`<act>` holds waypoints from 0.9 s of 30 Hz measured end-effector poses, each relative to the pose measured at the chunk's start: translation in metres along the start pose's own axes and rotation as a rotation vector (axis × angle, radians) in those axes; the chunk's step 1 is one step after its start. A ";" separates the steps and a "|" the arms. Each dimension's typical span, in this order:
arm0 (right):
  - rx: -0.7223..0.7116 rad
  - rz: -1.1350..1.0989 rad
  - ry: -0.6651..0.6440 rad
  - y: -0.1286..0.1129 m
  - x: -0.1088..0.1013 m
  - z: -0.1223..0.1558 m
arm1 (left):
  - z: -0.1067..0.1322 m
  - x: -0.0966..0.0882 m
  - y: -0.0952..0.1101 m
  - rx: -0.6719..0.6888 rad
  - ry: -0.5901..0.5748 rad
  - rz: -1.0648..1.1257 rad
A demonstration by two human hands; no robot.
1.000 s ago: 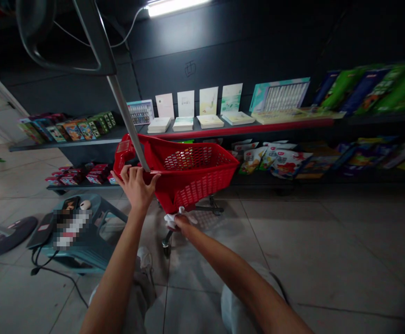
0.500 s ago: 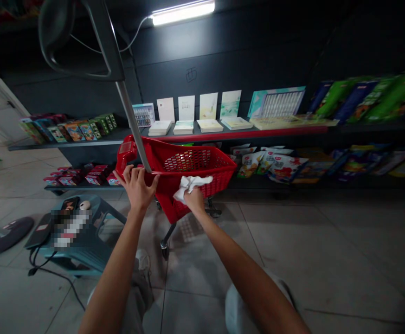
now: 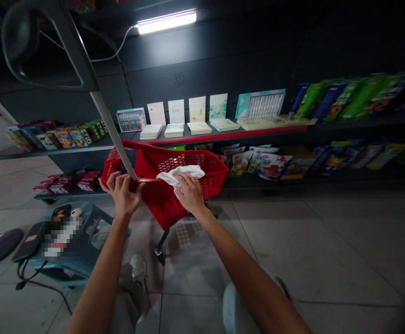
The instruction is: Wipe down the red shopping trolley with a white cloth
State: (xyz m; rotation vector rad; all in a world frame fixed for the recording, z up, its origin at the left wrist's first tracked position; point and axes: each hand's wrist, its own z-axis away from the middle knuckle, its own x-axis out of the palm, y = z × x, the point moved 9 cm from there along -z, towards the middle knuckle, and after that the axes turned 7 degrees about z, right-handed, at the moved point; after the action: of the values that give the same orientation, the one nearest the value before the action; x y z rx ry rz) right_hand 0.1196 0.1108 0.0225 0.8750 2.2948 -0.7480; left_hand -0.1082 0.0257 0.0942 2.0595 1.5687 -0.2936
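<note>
A small red plastic shopping cart (image 3: 169, 204) stands in front of me, with pierced side walls and a pole rising from its left end to a grey loop handle (image 3: 87, 76). My left hand (image 3: 123, 192) grips the rim near the pole, fingers over the edge and thumb on the near side. On the near top rim, my right hand (image 3: 188, 190) holds a white cloth (image 3: 183, 172) pressed down, its fingers over the fabric. The cloth spreads to both sides of the fingers and hides part of the rim.
Behind the cart run shelves with notebooks (image 3: 176, 131), snack bags (image 3: 273, 164) and small boxes (image 3: 73, 138). A blue-grey stool (image 3: 94, 222) at left carries a phone-like device and cables. My shoe (image 3: 139, 269) is on the tiled floor.
My right hand has moved up from the cart's near side wall to its top rim, bringing the cloth along. The left hand keeps its hold. The whole view has shifted slightly.
</note>
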 end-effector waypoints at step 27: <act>-0.014 -0.068 -0.213 0.072 -0.036 0.038 | 0.018 -0.002 0.014 -0.051 0.026 0.047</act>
State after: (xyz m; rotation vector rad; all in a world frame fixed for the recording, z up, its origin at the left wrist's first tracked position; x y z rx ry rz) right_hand 0.2053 0.1165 -0.0002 0.6794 2.1463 -0.8125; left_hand -0.0928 0.0117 0.0846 2.0658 1.5248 -0.2082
